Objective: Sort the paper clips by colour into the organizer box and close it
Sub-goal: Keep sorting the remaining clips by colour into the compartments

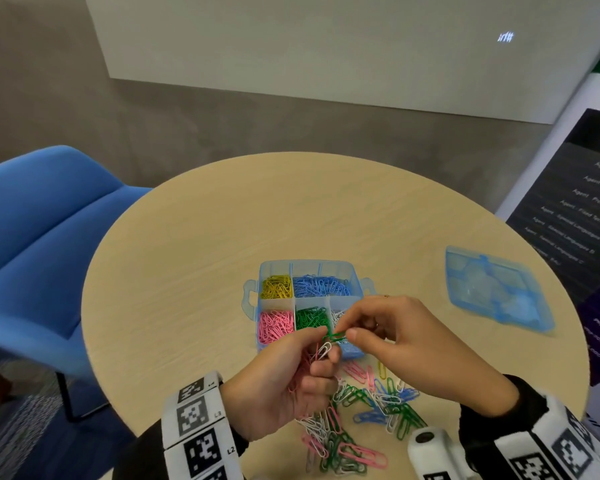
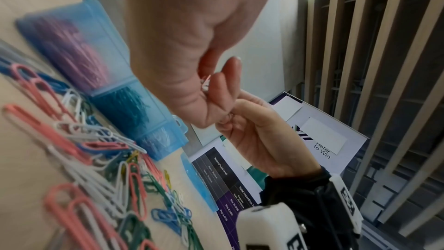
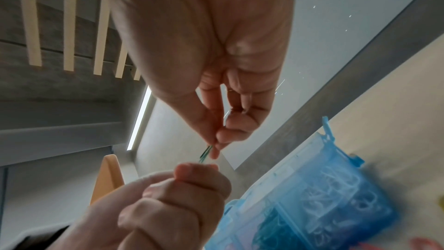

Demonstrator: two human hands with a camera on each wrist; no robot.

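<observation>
The blue see-through organizer box (image 1: 252,299) stands open mid-table, with yellow, blue, pink, green and white clips in separate compartments. My left hand (image 1: 312,355) is curled round a bunch of pink and white paper clips (image 1: 321,351) just in front of the box. My right hand (image 1: 347,332) pinches a green paper clip (image 1: 334,337) between thumb and forefinger, right at the left hand's fingertips, over the box's near edge. In the right wrist view the green clip (image 3: 206,153) sticks out below the pinching fingertips (image 3: 215,152). A mixed pile of loose clips (image 1: 357,420) lies near me.
The box's blue lid (image 1: 496,289) lies flat at the table's right. A blue chair (image 1: 45,244) stands left of the round wooden table (image 1: 205,237). A dark printed banner (image 1: 575,209) stands at the right, past the table's edge.
</observation>
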